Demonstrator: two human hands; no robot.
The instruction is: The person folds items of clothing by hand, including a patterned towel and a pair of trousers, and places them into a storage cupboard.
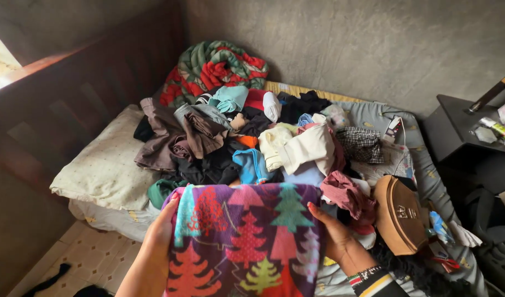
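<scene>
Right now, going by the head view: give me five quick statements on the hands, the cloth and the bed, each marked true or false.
1. Both hands hold a purple fleece cloth printed with coloured trees. True: the left hand grips its left edge and the right hand its right edge.
2. The brown pouch lies left of the cloth. False: it lies on the right, beside the right hand.
3. A heap of mixed clothes lies on the bed beyond the cloth. True.
4. The rolled red and green blanket lies on the floor. False: it sits at the far end of the bed, by the wall.
5. The right wrist is bare. False: it wears beaded bands.
</scene>
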